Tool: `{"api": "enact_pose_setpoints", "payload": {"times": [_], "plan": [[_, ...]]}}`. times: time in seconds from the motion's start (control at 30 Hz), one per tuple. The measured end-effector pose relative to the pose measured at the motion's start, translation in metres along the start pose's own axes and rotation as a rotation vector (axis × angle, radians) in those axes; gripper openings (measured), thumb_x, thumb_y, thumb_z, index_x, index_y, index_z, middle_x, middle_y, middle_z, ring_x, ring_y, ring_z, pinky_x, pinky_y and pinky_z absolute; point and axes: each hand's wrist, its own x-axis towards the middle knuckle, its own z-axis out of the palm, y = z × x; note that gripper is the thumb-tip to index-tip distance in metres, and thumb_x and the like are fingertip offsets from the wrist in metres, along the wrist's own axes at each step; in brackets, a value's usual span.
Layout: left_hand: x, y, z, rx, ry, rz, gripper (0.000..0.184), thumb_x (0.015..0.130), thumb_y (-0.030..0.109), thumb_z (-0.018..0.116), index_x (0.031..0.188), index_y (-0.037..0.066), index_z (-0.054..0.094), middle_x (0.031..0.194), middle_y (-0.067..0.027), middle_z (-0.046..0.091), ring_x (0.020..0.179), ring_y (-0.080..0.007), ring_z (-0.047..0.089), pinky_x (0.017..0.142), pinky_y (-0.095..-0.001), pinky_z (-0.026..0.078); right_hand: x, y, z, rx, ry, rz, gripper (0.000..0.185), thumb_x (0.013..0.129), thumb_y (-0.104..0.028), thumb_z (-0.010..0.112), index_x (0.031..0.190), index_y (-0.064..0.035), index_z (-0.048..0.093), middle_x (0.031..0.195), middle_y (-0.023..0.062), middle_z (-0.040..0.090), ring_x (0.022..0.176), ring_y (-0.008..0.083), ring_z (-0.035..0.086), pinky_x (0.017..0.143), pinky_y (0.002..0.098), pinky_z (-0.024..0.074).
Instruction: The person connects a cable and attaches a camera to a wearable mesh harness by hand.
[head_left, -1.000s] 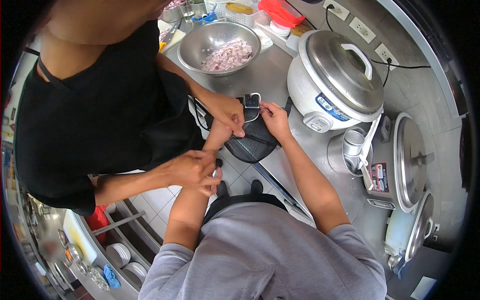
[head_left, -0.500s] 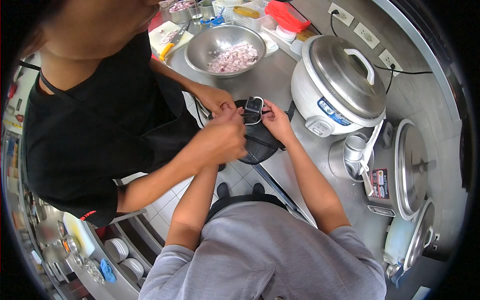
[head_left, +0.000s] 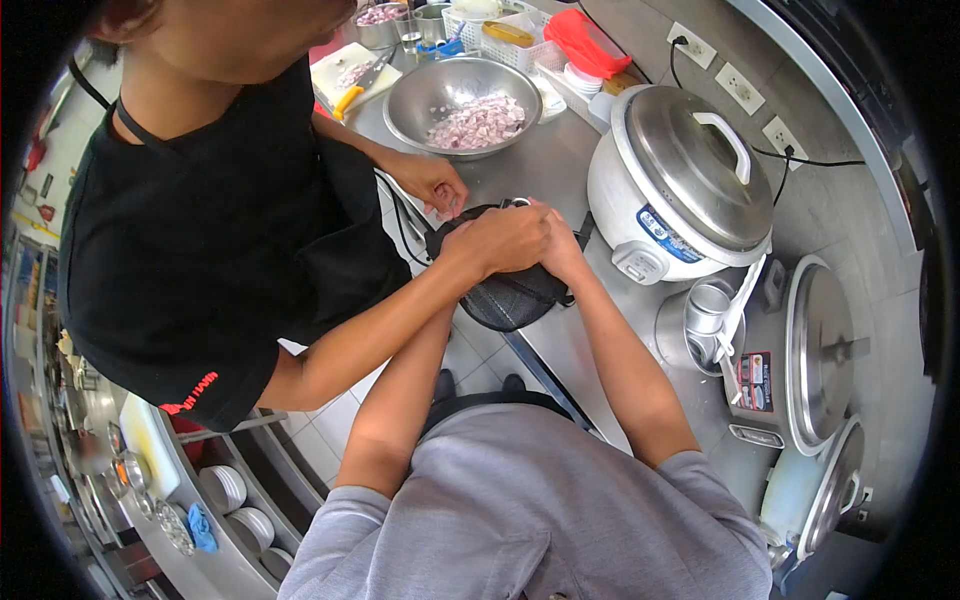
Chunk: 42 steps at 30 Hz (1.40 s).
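Note:
A black mesh pouch (head_left: 512, 300) lies at the edge of the steel counter, in front of me. My right hand (head_left: 562, 248) is at its right upper side, by a small metal-rimmed piece mostly covered now; its fingers are largely hidden behind a co-worker's hand (head_left: 512, 240). That hand reaches across my left forearm to the top of the pouch. My left hand (head_left: 458, 236) is at the pouch's left side, nearly all hidden under the co-worker's wrist. The co-worker's other hand (head_left: 430, 182) hangs just left of the pouch with fingers curled.
A steel bowl (head_left: 400, 112) of chopped pink pieces stands behind the pouch, near a cutting board (head_left: 385, 82) with a yellow-handled knife. To the right are a white rice cooker (head_left: 610, 190), a pot with scoops (head_left: 672, 325) and a larger cooker (head_left: 775, 330). The co-worker in black stands at left.
The co-worker's nearer hand has moved right, over the top of the pouch, and now covers the metal-rimmed piece and my fingers. The co-worker's other hand has drawn back from the pouch.

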Motion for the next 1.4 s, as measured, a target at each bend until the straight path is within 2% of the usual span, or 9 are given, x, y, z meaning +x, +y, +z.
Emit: {"api": "enact_pose_setpoints", "payload": {"times": [0.17, 0.3, 0.4, 0.53, 0.83, 0.9, 0.93, 1.0, 1.4], "plan": [[-0.030, 0.014, 0.077, -0.486, 0.119, -0.548, 0.013, 0.087, 0.021, 0.065, 0.090, 0.009, 0.069, 0.093, -0.0023, 0.067, 0.092, -0.0183, 0.061, 0.085, -0.0319, 0.051, -0.001, -0.029, -0.021, 0.275, -0.078, 0.203, 0.071, 0.078, -0.002, 0.075, 0.144, -0.0060, 0.048, 0.124, 0.0171, 0.057, 0.097, 0.0270, 0.067, 0.085, 0.0354, 0.0546], [-0.051, 0.037, 0.104, -1.419, 0.692, -1.188, 0.014, 0.088, 0.019, 0.065, 0.094, 0.007, 0.069, 0.094, -0.0027, 0.066, 0.092, -0.0176, 0.061, 0.084, -0.0304, 0.051, -0.002, -0.018, -0.010, 0.320, -0.080, 0.206, 0.071, 0.076, -0.001, 0.076, 0.142, -0.0057, 0.049, 0.123, 0.0161, 0.057, 0.094, 0.0257, 0.067, 0.083, 0.0348, 0.0554], [-0.047, 0.044, 0.102, -1.630, 0.955, -1.300, 0.015, 0.088, 0.017, 0.066, 0.096, 0.006, 0.068, 0.095, -0.0030, 0.066, 0.092, -0.0170, 0.061, 0.083, -0.0292, 0.052, -0.003, -0.023, -0.013, 0.263, -0.083, 0.215, 0.073, 0.075, -0.001, 0.078, 0.141, -0.0054, 0.049, 0.122, 0.0162, 0.057, 0.095, 0.0263, 0.067, 0.084, 0.0354, 0.0551], [-0.034, 0.047, 0.097, -1.675, 1.093, -1.387, 0.016, 0.089, 0.016, 0.067, 0.100, 0.004, 0.068, 0.096, -0.0034, 0.066, 0.092, -0.0162, 0.062, 0.081, -0.0276, 0.052, -0.005, -0.033, -0.021, 0.236, -0.077, 0.180, 0.078, 0.073, -0.002, 0.080, 0.143, -0.0056, 0.047, 0.124, 0.0165, 0.057, 0.103, 0.0296, 0.066, 0.089, 0.0376, 0.0541], [-0.030, 0.045, 0.111, -1.849, 1.149, -1.102, 0.028, 0.099, 0.021, 0.062, 0.122, 0.005, 0.060, 0.115, -0.0070, 0.065, 0.102, -0.0133, 0.062, 0.093, -0.0308, 0.050, -0.010, -0.024, -0.024, 0.193, -0.127, 0.153, 0.089, 0.070, -0.005, 0.081, 0.149, -0.0071, 0.041, 0.132, 0.0200, 0.055, 0.120, 0.0370, 0.058, 0.103, 0.0406, 0.0479], [-0.030, 0.041, 0.126, -1.293, 0.974, -1.101, 0.028, 0.098, 0.021, 0.063, 0.120, 0.003, 0.062, 0.115, -0.0090, 0.065, 0.105, -0.0156, 0.061, 0.094, -0.0309, 0.049, -0.011, -0.022, -0.021, 0.167, -0.119, 0.147, 0.089, 0.070, -0.005, 0.081, 0.149, -0.0075, 0.041, 0.132, 0.0199, 0.055, 0.120, 0.0365, 0.058, 0.102, 0.0407, 0.0480], [-0.030, 0.042, 0.124, -1.293, 0.974, -1.101, 0.028, 0.098, 0.021, 0.063, 0.120, 0.003, 0.062, 0.115, -0.0090, 0.065, 0.105, -0.0156, 0.061, 0.094, -0.0309, 0.049, -0.012, -0.022, -0.019, 0.175, -0.131, 0.160, 0.089, 0.071, -0.005, 0.081, 0.149, -0.0080, 0.040, 0.133, 0.0199, 0.055, 0.120, 0.0364, 0.058, 0.103, 0.0406, 0.0479], [-0.026, 0.046, 0.112, -1.670, 1.211, -1.020, 0.029, 0.099, 0.021, 0.062, 0.119, 0.001, 0.063, 0.113, -0.0112, 0.066, 0.109, -0.0200, 0.061, 0.096, -0.0327, 0.049, -0.014, -0.022, -0.018, 0.183, -0.144, 0.175, 0.089, 0.071, -0.005, 0.081, 0.150, -0.0086, 0.040, 0.133, 0.0199, 0.055, 0.121, 0.0362, 0.058, 0.103, 0.0405, 0.0479], [-0.014, 0.047, 0.068, -2.117, 1.268, -1.078, 0.027, 0.103, 0.022, 0.053, 0.115, -0.002, 0.052, 0.110, -0.0145, 0.063, 0.103, -0.0247, 0.065, 0.094, -0.0391, 0.054, -0.012, -0.022, -0.029, 0.182, -0.183, 0.123, 0.087, 0.075, -0.002, 0.076, 0.153, -0.0098, 0.037, 0.134, 0.0179, 0.055, 0.115, 0.0334, 0.060, 0.101, 0.0384, 0.0485]]}}
